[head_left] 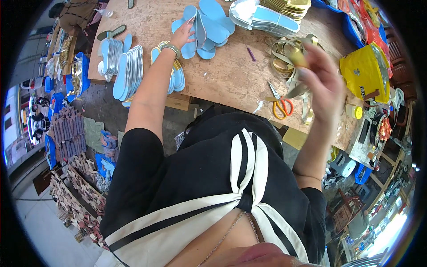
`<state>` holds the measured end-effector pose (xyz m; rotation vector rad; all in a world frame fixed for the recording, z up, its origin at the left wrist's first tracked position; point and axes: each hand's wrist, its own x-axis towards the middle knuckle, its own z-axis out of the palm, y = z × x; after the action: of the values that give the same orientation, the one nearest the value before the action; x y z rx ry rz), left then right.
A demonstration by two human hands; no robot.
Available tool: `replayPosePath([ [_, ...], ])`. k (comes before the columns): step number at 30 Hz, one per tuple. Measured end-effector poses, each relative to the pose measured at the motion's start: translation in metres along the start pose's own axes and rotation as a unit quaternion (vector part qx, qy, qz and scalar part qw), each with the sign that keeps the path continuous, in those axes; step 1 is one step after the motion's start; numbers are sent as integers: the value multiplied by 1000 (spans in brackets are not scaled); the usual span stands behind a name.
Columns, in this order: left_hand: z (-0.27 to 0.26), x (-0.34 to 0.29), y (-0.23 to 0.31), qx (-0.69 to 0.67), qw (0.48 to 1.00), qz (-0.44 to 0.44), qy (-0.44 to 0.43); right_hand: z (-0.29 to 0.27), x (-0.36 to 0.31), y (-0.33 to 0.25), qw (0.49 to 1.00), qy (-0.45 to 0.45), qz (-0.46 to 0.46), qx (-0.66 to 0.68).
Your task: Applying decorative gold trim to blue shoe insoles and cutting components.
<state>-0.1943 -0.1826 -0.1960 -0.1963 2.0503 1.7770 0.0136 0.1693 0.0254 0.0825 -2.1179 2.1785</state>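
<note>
My left hand (181, 36) reaches to the far side of the table, its fingers stretched out against a fanned pile of light-blue insoles (215, 30). Motion smears my right hand (324, 82), raised over the table's right part. Between its thumb and fingers is a blurred gold strip (297, 58). Behind and below that hand lies a loose coil of gold strips (280, 55). Scissors with orange handles (282, 107) lie nearby, towards me.
Stacks of blue-and-silver insoles (129, 73) stand at the table's left edge. A wrapped insole bundle (267, 21) lies at the back, near gold pieces (289, 6). A purple pen-like stick (251, 54), a yellow bag (365, 73) and a yellow-lidded jar (354, 111) are on the table.
</note>
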Motion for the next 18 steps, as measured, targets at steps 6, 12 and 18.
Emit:
replayPosePath([
  [6, 12, 3, -5, 85, 995, 43, -5, 111, 64, 157, 946, -192, -158, -209],
  [12, -7, 5, -7, 414, 869, 269, 16, 165, 110, 244, 832, -285, -289, -378],
  [18, -32, 2, 52, 284, 943, 137, 105, 144, 120, 255, 829, -245, -50, -500],
])
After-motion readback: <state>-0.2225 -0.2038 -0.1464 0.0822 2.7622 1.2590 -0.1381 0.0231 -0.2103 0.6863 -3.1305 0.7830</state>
